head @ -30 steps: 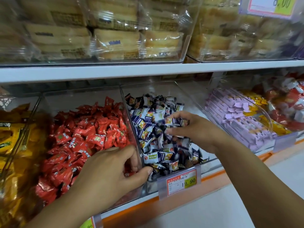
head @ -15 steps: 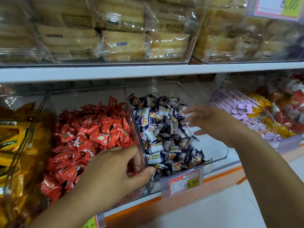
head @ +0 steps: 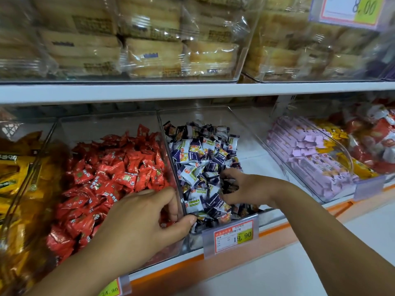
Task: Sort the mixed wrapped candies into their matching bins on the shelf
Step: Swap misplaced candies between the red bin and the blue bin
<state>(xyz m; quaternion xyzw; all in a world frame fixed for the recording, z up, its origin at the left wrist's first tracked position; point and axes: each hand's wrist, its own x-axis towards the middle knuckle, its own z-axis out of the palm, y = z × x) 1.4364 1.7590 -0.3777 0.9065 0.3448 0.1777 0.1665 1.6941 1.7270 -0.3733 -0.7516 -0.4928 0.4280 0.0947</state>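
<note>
While my right hand curls its fingers round a clump of blue-white candies and my left hand pinches the bin wall, I'd rake slowly for strays.

Right hand drops from its raised, spread-finger pose at the right rear of the middle bin to the front of the blue-and-white candies. Fingers now curl down into the pile, palm down, and the candies it pinched a second ago are gone from its grip. Forearm sits lower across the bin's front right corner.
</note>
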